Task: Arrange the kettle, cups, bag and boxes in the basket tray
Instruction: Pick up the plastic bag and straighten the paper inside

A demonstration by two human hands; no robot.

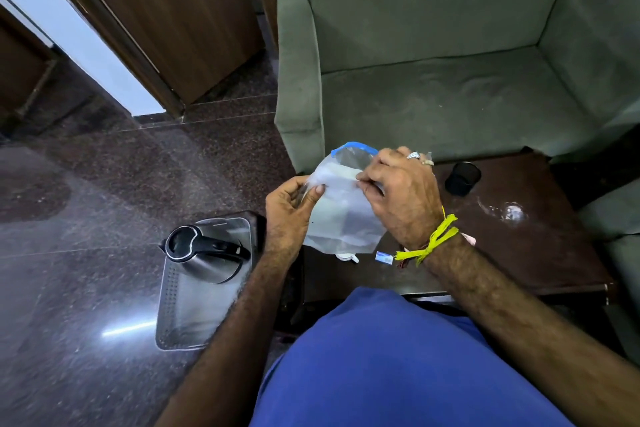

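A clear plastic bag [341, 204] with a blue zip strip hangs above the dark wooden table [540, 253]. My left hand [294, 204] pinches its left edge and my right hand [398, 191] pinches its upper right part. Pale contents show dimly inside the bag. A steel kettle [204, 253] with a black lid and handle stands in the far end of the metal basket tray [173, 308], which sits on the floor left of the table. A white cup [346, 256] peeks out under the bag, and a small blue-white sachet [383, 257] lies beside it.
A black mesh holder [462, 178] stands at the table's far edge. A green sofa [450, 62] sits behind the table. Polished dark stone floor [86, 236] spreads to the left, with a wooden door [166, 10] beyond. My blue-clad lap [381, 367] fills the bottom.
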